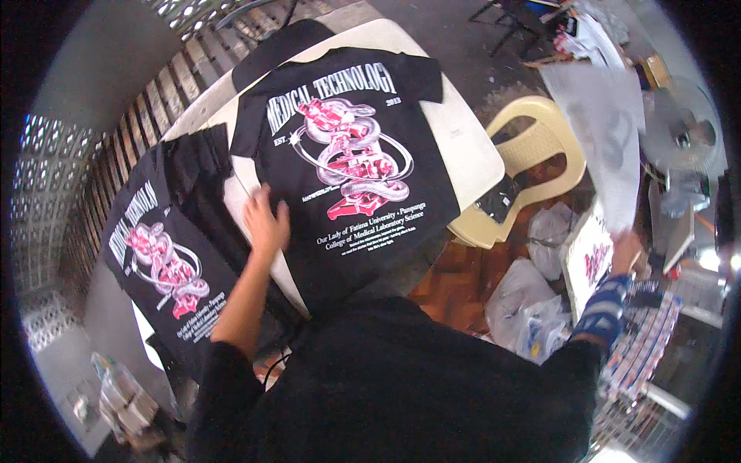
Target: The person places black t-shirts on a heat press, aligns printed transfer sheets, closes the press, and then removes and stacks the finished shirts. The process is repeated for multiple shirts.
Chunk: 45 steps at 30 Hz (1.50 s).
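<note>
A black T-shirt (pixel 355 255) with white lettering and a pink-and-white snake graphic lies spread on the white table (pixel 463 147). To its left is a second black T-shirt (pixel 166 255) with the same print, draped over the table's left side. My left hand (pixel 266 220) is over the strip of table between the two shirts, fingers apart, holding nothing. Out at the right, my right hand (pixel 627 253) reaches beside a white sheet with a pink print (pixel 588 258) and the lower end of a translucent film (pixel 606 139). Its fingers are blurred, so any grip is unclear.
A cream plastic chair (pixel 567 150) stands against the table's right side. Plastic bags (pixel 525 309) rest on the floor between the chair and my right arm. A fan (pixel 683 139) is at far right. Slatted wood (pixel 116 166) lines the left, with a bundle (pixel 123 397) below.
</note>
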{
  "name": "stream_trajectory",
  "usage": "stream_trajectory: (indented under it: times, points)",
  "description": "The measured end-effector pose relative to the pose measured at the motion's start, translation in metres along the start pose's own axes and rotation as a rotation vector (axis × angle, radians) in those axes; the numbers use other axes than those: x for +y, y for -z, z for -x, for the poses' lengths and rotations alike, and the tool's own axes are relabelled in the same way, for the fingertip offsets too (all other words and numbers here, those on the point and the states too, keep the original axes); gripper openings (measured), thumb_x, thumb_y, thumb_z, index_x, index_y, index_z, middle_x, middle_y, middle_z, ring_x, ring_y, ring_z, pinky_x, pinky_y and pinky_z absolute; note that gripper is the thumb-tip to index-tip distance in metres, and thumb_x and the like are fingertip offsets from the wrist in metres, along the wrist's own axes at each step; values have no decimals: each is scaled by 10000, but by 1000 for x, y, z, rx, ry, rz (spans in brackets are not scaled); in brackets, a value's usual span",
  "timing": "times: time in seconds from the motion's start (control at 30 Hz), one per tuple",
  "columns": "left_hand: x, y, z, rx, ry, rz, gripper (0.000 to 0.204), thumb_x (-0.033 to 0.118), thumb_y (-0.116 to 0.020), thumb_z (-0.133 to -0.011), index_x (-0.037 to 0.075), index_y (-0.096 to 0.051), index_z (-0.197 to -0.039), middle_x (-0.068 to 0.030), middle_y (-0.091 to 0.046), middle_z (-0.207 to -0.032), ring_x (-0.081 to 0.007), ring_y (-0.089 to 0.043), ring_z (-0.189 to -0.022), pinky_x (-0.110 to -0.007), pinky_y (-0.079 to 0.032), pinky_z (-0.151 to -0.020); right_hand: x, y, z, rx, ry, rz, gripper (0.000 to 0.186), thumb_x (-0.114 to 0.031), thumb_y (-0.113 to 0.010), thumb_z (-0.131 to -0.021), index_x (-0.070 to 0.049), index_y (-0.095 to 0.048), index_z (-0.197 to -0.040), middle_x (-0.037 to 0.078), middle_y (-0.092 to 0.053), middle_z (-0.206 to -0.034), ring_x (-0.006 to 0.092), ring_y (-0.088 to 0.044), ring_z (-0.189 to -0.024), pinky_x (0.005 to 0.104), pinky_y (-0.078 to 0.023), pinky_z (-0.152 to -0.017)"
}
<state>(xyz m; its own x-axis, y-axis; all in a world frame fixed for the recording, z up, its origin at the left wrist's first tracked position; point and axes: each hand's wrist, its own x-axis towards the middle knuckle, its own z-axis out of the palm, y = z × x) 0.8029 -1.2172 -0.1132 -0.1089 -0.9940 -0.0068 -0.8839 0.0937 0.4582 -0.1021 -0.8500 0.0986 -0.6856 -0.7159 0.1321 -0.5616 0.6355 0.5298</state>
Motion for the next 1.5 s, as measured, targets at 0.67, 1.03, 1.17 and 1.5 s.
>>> stream_trajectory:
  times: [0.67,1.03,1.17,1.5]
  points:
    - [74,-24,-184,106,-384,-795,394,259,-509,-997,-47,-756,-982,-286,-749,-987,-444,-745,-857,-542,-607,-735,-219,-87,647,-319,-1321,-797,243,-122,-559,-1006,45,-720,-1080,186,-745,-933,269,-735,-812,362,-561,-650]
    - [260,-33,-57,-122,-312,-426,515,305,-529,-1019,-172,-636,-1183,-379,-677,-1169,-522,-651,-1114,-548,-498,-994,-176,-203,640,-411,-1920,-838,602,-478,-517,-1039,79,-746,-1032,231,-709,-712,397,-725,-689,472,-560,-635]
    - [306,-34,-24,-99,-365,-635,600,343,-530,-1031,-202,-563,-1280,-406,-600,-1309,-508,-593,-1237,-517,-460,-1058,-79,-255,562,89,-2173,-1115,718,-604,-511,-1032,71,-754,-992,304,-718,-837,457,-728,-858,516,-546,-734]
    - [387,-28,27,-437,-732,-1283,662,297,-662,-970,-102,-488,-1468,-335,-499,-1494,-445,-496,-1391,-492,-376,-1182,-5,-522,434,-415,-923,-886,562,-188,-569,-969,-101,-455,-1513,250,-345,-1636,466,-343,-1496,492,-344,-1217]
